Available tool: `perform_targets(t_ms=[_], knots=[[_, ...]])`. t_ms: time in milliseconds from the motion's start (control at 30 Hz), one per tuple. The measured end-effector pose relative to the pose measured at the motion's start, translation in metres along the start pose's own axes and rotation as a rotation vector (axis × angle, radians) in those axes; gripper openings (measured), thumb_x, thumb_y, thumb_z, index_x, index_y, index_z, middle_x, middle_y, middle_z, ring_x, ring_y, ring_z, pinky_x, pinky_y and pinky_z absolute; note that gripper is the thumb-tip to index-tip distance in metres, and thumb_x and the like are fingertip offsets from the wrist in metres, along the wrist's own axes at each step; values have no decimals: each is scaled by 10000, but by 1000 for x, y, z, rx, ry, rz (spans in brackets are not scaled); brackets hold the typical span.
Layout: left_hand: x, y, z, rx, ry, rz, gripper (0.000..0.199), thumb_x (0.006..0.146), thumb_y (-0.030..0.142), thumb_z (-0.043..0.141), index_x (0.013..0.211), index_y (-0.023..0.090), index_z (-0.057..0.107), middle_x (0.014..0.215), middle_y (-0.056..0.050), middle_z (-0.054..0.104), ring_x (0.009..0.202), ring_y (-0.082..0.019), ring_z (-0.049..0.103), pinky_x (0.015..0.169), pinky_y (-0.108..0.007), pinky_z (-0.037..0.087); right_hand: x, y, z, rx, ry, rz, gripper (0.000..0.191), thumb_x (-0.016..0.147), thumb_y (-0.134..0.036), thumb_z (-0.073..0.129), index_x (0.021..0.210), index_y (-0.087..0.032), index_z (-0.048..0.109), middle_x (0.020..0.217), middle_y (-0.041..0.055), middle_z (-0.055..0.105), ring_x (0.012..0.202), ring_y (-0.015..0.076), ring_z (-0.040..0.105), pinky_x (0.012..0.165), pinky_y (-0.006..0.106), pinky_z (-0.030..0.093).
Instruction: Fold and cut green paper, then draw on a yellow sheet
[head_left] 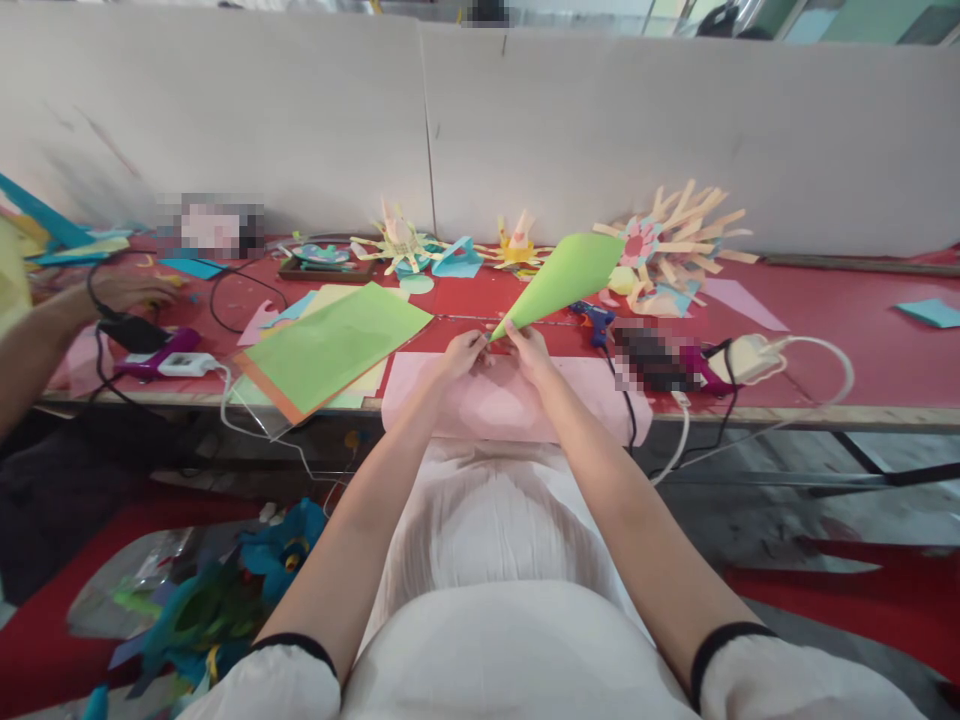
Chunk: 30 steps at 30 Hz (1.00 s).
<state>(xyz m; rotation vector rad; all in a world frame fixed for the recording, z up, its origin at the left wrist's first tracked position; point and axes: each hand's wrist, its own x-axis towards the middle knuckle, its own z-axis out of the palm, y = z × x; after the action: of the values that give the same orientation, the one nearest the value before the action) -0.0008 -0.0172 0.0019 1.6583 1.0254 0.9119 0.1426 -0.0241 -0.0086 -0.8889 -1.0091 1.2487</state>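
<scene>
A bright green paper cone points its narrow tip down toward me, its wide end leaning up and to the right. Around the lower part of the cone my right hand is closed. My left hand pinches at the tip, its fingertips partly hidden. Both hands are above a pink paper sheet that hangs over the table's front edge. To the left lies a flat green sheet on top of orange and pale yellow sheets.
A blue glue gun and a power strip with cables are at the right. Paper flowers line the back of the red table. Another person's hand rests at the left, near a second power strip.
</scene>
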Motion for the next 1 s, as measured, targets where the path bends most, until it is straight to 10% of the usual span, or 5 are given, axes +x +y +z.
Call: perform_targets(t_ms=[1000], knots=[[-2, 2, 1, -6, -9, 67, 128, 767, 232, 548, 675, 164, 490, 556, 29, 552, 515, -94, 535, 528, -207, 408, 0, -3, 3, -207, 153, -121, 452, 571, -514, 692, 862, -208, 531, 817, 54, 687, 858, 204, 648, 774, 317, 489]])
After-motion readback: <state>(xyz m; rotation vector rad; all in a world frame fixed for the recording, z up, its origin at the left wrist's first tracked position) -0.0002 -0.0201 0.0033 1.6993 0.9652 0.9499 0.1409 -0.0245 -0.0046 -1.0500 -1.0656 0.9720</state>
